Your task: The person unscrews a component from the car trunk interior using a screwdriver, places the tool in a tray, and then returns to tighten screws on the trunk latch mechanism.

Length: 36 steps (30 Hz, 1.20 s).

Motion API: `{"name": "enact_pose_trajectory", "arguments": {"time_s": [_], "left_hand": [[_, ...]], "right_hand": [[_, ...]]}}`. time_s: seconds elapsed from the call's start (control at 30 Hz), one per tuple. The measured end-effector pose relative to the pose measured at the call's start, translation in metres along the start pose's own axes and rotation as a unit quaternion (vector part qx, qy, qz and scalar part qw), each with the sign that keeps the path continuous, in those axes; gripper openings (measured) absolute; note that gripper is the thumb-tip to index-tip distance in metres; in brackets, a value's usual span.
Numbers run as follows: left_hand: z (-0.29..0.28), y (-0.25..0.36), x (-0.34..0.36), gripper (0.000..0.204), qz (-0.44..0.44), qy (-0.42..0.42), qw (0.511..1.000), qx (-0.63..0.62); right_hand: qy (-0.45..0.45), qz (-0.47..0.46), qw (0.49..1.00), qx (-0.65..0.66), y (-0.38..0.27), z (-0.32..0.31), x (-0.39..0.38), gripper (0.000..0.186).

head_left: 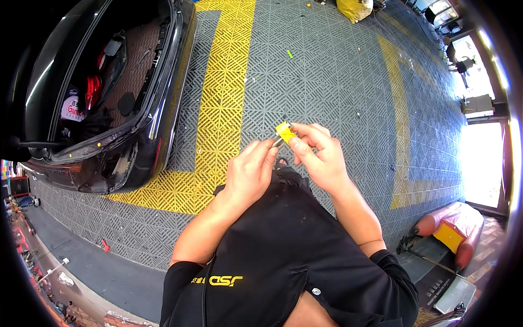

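Grey grid floor (310, 82), black car (181, 82) at ten o'clock. Left hand (249, 169) pinches a thin rod (277, 143), right hand (321, 155) the yellow bit (283, 132) at its upper end, one o'clock of centre. Looks like fiddly two-handed work; next move wants steady grips imo.

1. Top (261, 240): black cloth, loose cut, short-sleeved; small pale specks on the front.
2. Left sleeve (178, 280): plain black, ending near the elbow.
3. Right sleeve (396, 280): matching black, edge slightly creased.
4. Chest marking (224, 281): yellow, on the wearer's left side; bold characters beside smaller ones.
5. Seam line (205, 300): thin, dark, running lengthwise beside the marking.
6. Fastener (316, 291): round, silver-coloured, beside the open neckline.
7. Left hand (245, 173) and right hand (325, 159): bare, as are both forearms.
8. Footwear (281, 161): dark, small portion visible; type undetermined.
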<state>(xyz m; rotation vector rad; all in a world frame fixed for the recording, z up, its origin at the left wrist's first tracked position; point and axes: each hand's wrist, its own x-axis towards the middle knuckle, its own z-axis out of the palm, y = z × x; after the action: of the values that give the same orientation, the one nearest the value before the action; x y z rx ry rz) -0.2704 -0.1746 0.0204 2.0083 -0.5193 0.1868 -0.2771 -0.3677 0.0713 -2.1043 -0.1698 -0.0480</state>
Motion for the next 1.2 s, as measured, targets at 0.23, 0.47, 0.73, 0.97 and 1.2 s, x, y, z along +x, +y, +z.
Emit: {"name": "enact_pose_trajectory", "arguments": {"time_s": [0.23,0.47,0.73,0.97,1.2], "left_hand": [[-0.007,0.006,-0.002,0.021,-0.081,-0.065,0.989,-0.107],[-0.026,0.006,-0.003,0.034,-0.176,-0.205,0.920,-0.284],[-0.033,0.004,0.000,0.029,-0.126,-0.172,0.959,-0.189],[-0.027,-0.003,-0.001,0.043,0.001,-0.037,0.998,0.049],[-0.030,-0.003,0.002,0.045,-0.077,-0.047,0.988,-0.127]], "right_hand": [[-0.004,-0.036,0.999,-0.034,0.013,-0.001,0.000,0.035],[-0.062,-0.133,0.988,-0.057,0.021,-0.016,0.011,0.040],[-0.012,-0.093,0.994,-0.064,0.026,0.001,0.002,0.039],[0.009,0.008,1.000,-0.025,-0.004,0.016,0.000,0.048],[-0.046,-0.096,0.984,-0.146,-0.001,-0.001,0.006,0.052]]}}
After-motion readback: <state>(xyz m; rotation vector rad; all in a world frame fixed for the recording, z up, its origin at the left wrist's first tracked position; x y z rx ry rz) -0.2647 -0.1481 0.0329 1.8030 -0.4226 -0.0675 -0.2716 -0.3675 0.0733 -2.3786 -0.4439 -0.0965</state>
